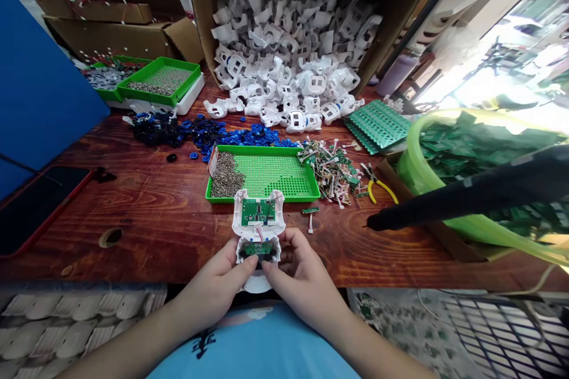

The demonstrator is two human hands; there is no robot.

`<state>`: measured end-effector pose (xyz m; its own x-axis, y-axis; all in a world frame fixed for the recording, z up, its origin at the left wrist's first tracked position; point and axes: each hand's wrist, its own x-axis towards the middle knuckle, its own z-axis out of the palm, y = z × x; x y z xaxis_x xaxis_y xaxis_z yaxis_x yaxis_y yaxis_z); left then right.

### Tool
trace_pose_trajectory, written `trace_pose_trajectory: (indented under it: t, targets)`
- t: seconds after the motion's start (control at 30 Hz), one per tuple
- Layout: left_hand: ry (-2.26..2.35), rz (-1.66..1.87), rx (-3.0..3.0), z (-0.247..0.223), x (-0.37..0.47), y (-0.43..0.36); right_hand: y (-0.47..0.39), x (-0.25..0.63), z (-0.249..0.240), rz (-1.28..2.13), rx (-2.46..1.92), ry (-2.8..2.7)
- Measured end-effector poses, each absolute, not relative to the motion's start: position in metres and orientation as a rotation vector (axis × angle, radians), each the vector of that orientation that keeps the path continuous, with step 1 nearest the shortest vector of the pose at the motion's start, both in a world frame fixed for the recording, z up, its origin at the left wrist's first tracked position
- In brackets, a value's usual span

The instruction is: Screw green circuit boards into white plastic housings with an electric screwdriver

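Between my two hands is a white plastic housing [258, 282] with a green circuit board inside, at the table's front edge. My left hand [224, 272] grips its left side, and my right hand [297, 266] its right side; both thumbs press near the middle. A second white shell [239, 226] carrying a larger green circuit board [262, 212] sits just beyond, joined by a short cable [258, 233]. It touches the front of a green tray [284, 197], where small metal screws [226, 176] are heaped at the left. The fingers under the housing are partly hidden.
White plastic shells [284, 65] spill from a large cardboard box at the back. Blue and black parts [249, 135], cabled boards [335, 172] and yellow-handled pliers [381, 186] lie around the tray. A black rod-like tool [444, 198] juts in from the right, before a yellow-green basin [413, 160].
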<state>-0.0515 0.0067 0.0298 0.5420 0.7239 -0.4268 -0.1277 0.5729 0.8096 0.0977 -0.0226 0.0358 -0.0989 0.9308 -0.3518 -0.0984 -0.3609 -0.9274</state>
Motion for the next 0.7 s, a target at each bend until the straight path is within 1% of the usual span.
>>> trace_pose_trajectory:
  t: [0.3, 0.37, 0.47, 0.53, 0.63, 0.7]
  targets:
    - [0.756, 0.559, 0.807, 0.022, -0.06, 0.006, -0.021, 0.102, 0.027, 1.703, -1.292, -0.935]
    - [0.778, 0.59, 0.902, 0.024, -0.061, 0.006, -0.024, 0.101, 0.025, 1.623, -1.289, -1.017]
    - [0.85, 0.599, 1.075, 0.03, -0.062, 0.004, -0.027, 0.102, 0.025, 1.387, -1.321, -1.229]
    - [0.894, 0.577, 1.133, 0.033, -0.063, 0.003, -0.029, 0.102, 0.025, 1.296, -1.323, -1.316]
    - [0.914, 0.553, 1.109, 0.036, -0.064, 0.003, -0.03, 0.104, 0.026, 1.297, -1.324, -1.331]
    - [0.887, 0.542, 1.028, 0.038, -0.063, 0.005, -0.03, 0.105, 0.027, 1.382, -1.329, -1.29]
